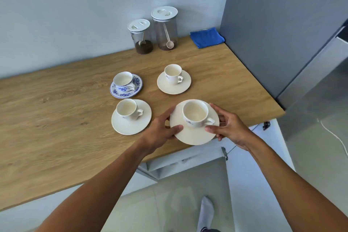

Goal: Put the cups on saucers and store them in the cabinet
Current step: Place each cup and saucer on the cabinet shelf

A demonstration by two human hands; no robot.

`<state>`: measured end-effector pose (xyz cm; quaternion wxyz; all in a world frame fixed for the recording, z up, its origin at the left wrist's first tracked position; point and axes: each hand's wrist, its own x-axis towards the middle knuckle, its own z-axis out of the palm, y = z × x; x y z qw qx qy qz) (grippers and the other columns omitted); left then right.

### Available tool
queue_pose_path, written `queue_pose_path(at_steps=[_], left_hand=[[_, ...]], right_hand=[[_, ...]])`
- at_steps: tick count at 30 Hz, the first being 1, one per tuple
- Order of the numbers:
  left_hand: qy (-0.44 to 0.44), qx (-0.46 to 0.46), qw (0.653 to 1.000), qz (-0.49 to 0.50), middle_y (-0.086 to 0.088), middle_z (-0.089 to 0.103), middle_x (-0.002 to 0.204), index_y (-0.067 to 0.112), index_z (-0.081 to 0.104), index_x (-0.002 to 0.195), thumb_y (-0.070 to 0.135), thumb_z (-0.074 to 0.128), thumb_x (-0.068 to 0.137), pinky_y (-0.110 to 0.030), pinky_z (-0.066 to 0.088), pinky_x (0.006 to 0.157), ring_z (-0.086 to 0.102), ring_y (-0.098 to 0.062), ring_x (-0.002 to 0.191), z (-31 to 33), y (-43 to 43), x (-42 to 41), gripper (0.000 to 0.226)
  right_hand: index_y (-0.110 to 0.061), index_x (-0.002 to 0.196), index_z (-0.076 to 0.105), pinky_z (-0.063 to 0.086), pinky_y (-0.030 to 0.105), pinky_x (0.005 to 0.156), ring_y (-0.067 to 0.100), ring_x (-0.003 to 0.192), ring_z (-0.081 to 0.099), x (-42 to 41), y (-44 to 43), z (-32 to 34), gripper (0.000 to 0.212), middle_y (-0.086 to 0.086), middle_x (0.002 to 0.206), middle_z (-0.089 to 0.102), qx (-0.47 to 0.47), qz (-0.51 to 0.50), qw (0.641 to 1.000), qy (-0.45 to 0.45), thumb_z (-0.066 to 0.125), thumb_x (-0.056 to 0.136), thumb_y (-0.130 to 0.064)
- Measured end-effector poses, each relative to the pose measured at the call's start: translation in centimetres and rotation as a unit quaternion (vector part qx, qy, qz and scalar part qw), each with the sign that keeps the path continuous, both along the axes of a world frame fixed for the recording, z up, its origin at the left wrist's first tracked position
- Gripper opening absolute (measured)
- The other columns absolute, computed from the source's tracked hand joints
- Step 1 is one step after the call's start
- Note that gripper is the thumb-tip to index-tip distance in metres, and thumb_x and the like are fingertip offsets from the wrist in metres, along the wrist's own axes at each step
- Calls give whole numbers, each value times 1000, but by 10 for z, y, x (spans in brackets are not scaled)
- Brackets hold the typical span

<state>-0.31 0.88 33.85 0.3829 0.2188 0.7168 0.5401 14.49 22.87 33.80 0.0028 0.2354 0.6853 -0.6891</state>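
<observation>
While both hands, left and right, gripped round cream saucer with white cup, could tip it; cup might slide off.

A single head-worn view looks forward and steeply down onto the wooden table from above its near edge. The wide lens bends the table's edges and the wall behind it. The table fills the middle and left of the picture; its far edge meets the wall near the top. Both forearms enter from the bottom, close to the lens. Below the table's near edge the floor shows, straight under the camera.
</observation>
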Motion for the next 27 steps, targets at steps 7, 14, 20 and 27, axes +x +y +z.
queue_pose_path(at_steps=[7,14,20,27], left_hand=[[14,6,999,-48,-1,54,127,30,40,147,22,76,84,-26,58,67,67,-17,97,-11,-33,52,73],[-27,11,998,-55,-1,50,131,30,40,147,19,76,84,-36,61,68,70,-23,97,-32,-55,113,73],[-44,0,999,-24,-6,50,128,33,44,143,13,75,84,-45,61,75,67,-28,103,-60,-72,162,70],[-53,-28,998,2,-10,50,131,34,40,146,18,78,82,-44,61,76,63,-25,109,-113,-75,169,76]], right_hand=[[-30,151,36,49,26,51,13,64,58,77,-54,-7,91,-2,103,74,-23,-58,998,-1,82,77,-3],[-36,148,39,51,28,54,16,75,64,142,-79,-31,90,-1,108,74,-25,-70,997,-12,85,76,-10],[-38,147,41,51,27,53,13,66,63,182,-90,-62,89,0,108,73,-33,-58,998,-22,85,75,-10],[-37,147,42,48,26,51,16,73,63,180,-92,-111,89,-1,105,74,-37,-50,997,-40,85,75,-10]])
